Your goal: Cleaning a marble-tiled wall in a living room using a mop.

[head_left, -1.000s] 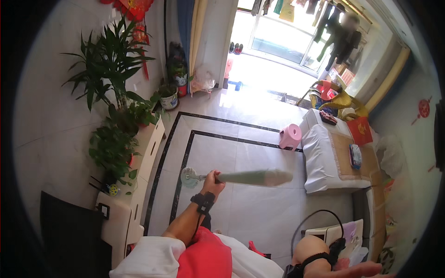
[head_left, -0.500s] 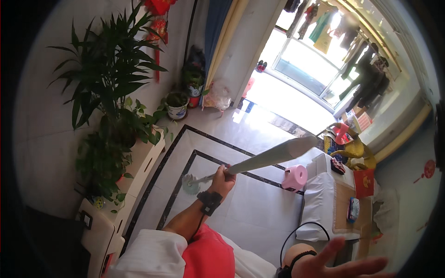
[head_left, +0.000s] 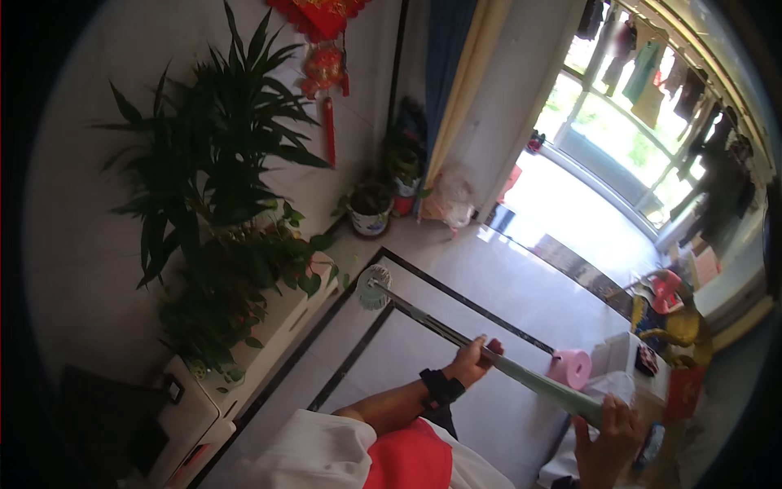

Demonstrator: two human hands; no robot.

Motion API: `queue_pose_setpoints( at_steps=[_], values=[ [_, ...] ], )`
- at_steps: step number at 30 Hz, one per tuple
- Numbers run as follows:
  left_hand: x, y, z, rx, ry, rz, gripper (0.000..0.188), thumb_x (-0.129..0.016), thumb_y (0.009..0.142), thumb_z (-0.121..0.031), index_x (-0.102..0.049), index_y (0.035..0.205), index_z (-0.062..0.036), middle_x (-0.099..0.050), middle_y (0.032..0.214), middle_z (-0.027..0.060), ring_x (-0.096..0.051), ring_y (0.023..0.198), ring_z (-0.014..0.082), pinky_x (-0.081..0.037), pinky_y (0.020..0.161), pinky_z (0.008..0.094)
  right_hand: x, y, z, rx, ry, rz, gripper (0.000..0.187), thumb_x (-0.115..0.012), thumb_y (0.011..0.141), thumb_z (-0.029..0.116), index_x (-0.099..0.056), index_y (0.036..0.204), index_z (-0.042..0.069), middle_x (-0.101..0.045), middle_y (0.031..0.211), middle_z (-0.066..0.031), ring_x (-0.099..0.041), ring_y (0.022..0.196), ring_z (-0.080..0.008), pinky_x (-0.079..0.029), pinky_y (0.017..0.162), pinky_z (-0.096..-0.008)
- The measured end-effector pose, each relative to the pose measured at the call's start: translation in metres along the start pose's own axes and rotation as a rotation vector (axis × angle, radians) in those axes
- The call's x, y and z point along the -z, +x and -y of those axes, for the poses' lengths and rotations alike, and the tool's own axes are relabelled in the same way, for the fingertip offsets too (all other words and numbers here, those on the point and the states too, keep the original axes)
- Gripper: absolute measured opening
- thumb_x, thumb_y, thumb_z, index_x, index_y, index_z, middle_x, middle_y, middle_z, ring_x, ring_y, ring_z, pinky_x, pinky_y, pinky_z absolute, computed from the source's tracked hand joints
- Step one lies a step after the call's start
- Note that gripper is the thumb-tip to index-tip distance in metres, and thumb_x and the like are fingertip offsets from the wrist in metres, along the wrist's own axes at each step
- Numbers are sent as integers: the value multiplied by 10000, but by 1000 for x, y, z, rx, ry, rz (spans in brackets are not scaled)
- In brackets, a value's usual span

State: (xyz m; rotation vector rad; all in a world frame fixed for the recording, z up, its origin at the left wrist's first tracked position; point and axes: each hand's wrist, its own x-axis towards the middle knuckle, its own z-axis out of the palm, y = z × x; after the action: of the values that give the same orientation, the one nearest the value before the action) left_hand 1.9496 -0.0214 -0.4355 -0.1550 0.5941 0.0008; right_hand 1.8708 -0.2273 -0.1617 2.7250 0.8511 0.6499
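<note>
A mop (head_left: 538, 385) slants across the middle of the view, with a pale green sleeve on its upper handle and a thin grey shaft below. Its round, light stringy head (head_left: 374, 288) rests on the tiled floor by the dark border stripe. Around the handle, just below the green sleeve, my left hand (head_left: 469, 363) is closed. My right hand (head_left: 607, 440) is at the handle's top end, fingers bent over it and thumb on the near side.
A white low cabinet (head_left: 281, 314) with leafy plants (head_left: 220, 204) runs along the left wall. Ahead stand a potted plant (head_left: 369, 218) and a plastic bag (head_left: 450, 200). A pink stool (head_left: 569, 368) and a covered seat (head_left: 609, 359) are to the right.
The mop's head has swung forward along the floor, and its top end has come back toward me on the right. My right hand, spread and apart before, now grips that end.
</note>
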Motion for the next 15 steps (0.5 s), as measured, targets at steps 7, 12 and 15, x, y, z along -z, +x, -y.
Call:
queue_pose_setpoints(
  at_steps=[7, 12, 15],
  values=[
    [-77, 64, -33, -276, 166, 235, 102, -571, 891, -117, -511, 871, -36, -546, 776, 87, -580, 779, 237, -513, 772, 409, -119, 79, -93, -27, 301, 238, 409, -719, 718, 378, -636, 911, 28, -619, 690, -181, -601, 608, -343, -481, 565, -408],
    [-151, 64, -51, -549, 365, 334, 123, -598, 880, -153, -501, 864, -79, -572, 726, 62, -606, 697, 214, -513, 621, 349, -242, 134, -152, -159, 1021, 819, 241, -687, 738, 133, -602, 915, -7, -646, 733, -107, -611, 612, -169, -482, 531, -322],
    [-162, 55, -71, -710, 440, 308, 135, -600, 886, -170, -489, 897, -94, -577, 731, 67, -611, 724, 209, -506, 617, 354, -256, 195, -124, -78, 1244, 1117, 213, -673, 757, 98, -599, 931, 0, -656, 762, -68, -615, 659, -128, -499, 543, -274]
  ],
)
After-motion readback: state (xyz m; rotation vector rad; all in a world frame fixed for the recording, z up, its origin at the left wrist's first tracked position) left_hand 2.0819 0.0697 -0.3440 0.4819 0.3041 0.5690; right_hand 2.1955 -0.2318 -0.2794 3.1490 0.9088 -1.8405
